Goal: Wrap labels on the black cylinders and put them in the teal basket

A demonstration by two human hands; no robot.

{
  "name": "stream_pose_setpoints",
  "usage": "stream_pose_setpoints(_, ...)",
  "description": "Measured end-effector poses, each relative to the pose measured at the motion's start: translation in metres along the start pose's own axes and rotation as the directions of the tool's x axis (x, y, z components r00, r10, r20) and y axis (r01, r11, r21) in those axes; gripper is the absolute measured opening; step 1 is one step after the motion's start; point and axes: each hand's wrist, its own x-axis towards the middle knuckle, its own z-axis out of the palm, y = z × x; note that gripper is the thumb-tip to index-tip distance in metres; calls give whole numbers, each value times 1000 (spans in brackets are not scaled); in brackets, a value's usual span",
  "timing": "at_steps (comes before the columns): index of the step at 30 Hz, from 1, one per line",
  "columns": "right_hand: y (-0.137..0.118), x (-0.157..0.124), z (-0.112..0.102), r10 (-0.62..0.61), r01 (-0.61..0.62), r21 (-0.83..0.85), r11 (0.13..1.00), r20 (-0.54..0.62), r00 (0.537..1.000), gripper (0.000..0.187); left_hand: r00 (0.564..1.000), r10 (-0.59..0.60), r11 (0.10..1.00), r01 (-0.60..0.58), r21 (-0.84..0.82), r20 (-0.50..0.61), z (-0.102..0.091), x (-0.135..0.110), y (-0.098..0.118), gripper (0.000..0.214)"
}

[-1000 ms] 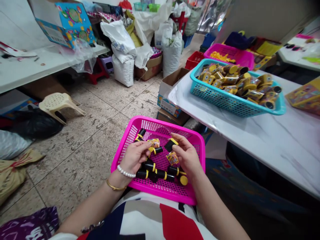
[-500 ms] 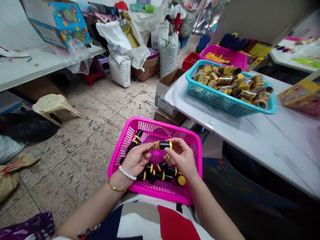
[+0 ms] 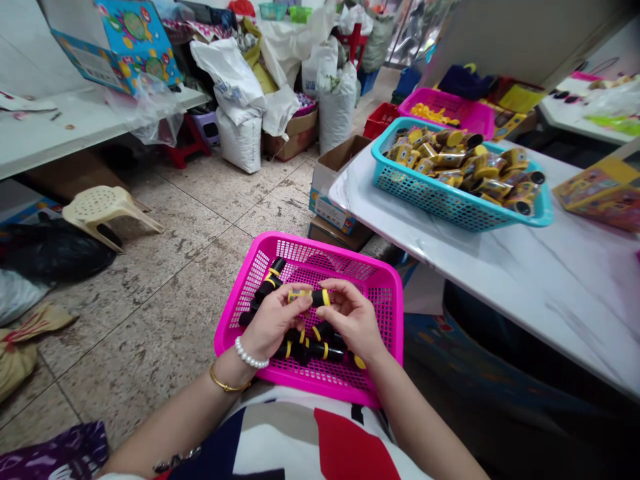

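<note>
A small black tube with yellow ends [image 3: 320,298] is held level between my two hands, over a pink mesh basket [image 3: 395,313]. My left hand [image 3: 275,317], with a pearl bracelet at the wrist, pinches its left end, where a yellow printed label shows. At the yellow rim on the right end, the fingers of my right hand [image 3: 353,317] close on the tube. Several similar black tubes with yellow rings [image 3: 320,351] lie loose in the basket below; my hands hide some of them.
To the right, a white table [image 3: 480,267] carries a turquoise basket [image 3: 450,203] full of yellow-labelled tubes. Behind that sits a pink basket [image 3: 483,120] of yellow parts. A cream stool [image 3: 103,203] stands on the floor at left. Open cartons [image 3: 327,203] are beside the table.
Both hands have shifted a little left with the tube. My left fingers now lie further along it, over the label. A printed label piece below my right hand is no longer visible.
</note>
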Motion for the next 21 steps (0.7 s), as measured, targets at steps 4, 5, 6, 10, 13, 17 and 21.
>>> stream_pose_setpoints(4,-10,-1,-8,-122,150,-310,939,108,987,25,999,42,983,-44,178,18,3,0,1,32)
stream_pose_setpoints(5,-12,-1,-10,-158,195,-374,907,127,979,25,998,66,976,-69,207,21,6,-1,1,31)
stream_pose_setpoints(6,-13,-1,-12,-195,235,-422,875,138,971,25,996,80,971,-86,225,35,8,-1,1,31)
stream_pose_setpoints(10,-13,-2,-19,-302,311,-490,814,101,948,26,992,-36,986,16,167,119,8,-1,6,42)
stream_pose_setpoints(13,-10,-3,-23,-298,316,-490,813,116,947,25,985,-119,985,101,137,129,-3,2,7,40)
stream_pose_setpoints(17,-10,-4,-23,-264,301,-485,821,146,953,25,990,-66,984,43,173,124,-10,4,6,33)
stream_pose_setpoints(21,-14,-6,-22,-253,278,-472,837,117,960,25,993,36,964,-64,259,113,0,2,6,27)
